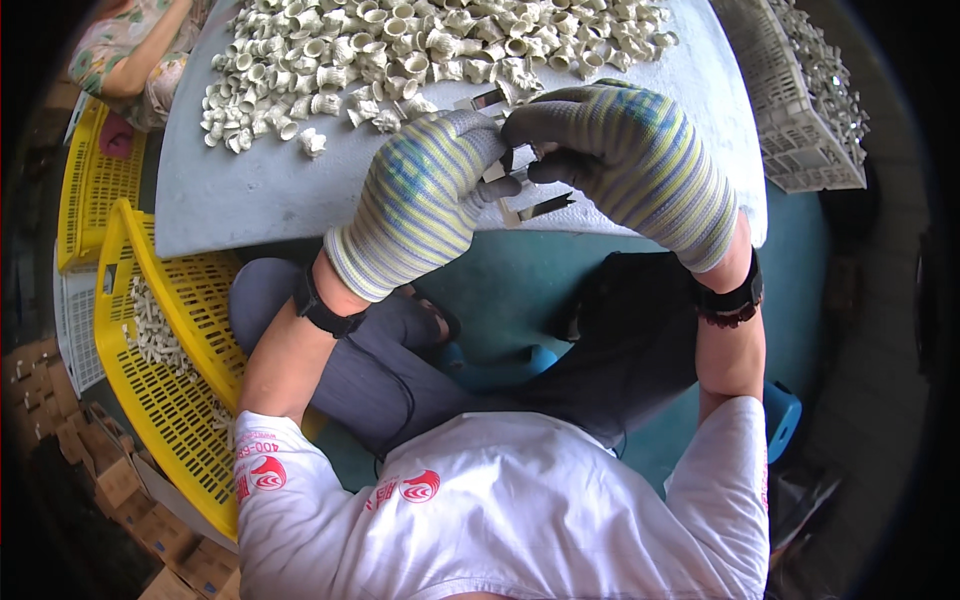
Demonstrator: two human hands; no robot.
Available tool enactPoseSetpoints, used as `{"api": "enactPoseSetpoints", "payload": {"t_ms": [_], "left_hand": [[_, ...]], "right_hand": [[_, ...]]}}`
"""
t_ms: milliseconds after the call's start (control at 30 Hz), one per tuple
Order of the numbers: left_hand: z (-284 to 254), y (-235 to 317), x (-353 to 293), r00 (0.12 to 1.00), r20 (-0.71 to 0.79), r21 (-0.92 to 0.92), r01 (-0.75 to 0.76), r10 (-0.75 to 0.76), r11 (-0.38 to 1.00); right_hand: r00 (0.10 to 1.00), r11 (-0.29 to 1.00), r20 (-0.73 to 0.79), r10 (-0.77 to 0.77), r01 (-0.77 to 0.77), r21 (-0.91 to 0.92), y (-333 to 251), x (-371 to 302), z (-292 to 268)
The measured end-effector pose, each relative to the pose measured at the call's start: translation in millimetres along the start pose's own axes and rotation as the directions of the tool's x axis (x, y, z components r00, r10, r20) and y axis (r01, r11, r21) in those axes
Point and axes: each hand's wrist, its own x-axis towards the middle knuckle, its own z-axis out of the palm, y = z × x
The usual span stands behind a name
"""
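My left hand (418, 195) and my right hand (648, 165) meet over the near edge of the pale table (270, 190). Both wear striped knit gloves with grey fingers, and their fingertips are closed in a pinch almost against each other. Whatever they hold is mostly covered by the fingers. Shiny flat metal pieces (545, 208) show beside the fingertips, below and above them; I cannot tell how they join or which hand holds them. Just beyond lies a wide heap of small off-white, cup-mouthed pieces (400, 65), with one piece (312, 142) apart at its near left.
A white crate (815, 160) full of similar small pieces stands at the right of the table. Yellow baskets (185, 440) are at the left, the nearer with thin white pieces (155, 325). Another person's arm (150, 50) shows at the upper left. Brown boxes (120, 485) lie lower left.
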Motion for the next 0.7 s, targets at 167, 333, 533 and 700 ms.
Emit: {"api": "enactPoseSetpoints", "payload": {"t_ms": [167,333,533,700], "left_hand": [[-3,5,9,0.998,-0.055,-0.069,0.033,-0.037,0.997],[-3,4,8,0.94,0.021,-0.192,0.339,-0.341,0.921],[-2,-42,-7,0.779,-0.035,-0.513,0.524,-0.626,0.68],[-10,-27,-3,0.784,-0.399,-0.342,0.355,-0.476,0.87]], "right_hand": [[0.999,0.998,0.033,0.021,-0.023,0.06,5,1,2],[0.977,0.966,-0.144,0.157,-0.122,0.227,8,6,-23],[0.86,0.929,-0.354,0.368,-0.358,0.098,101,-21,-41],[0.874,0.898,-0.321,0.365,-0.422,-0.127,113,-2,-9]]}}
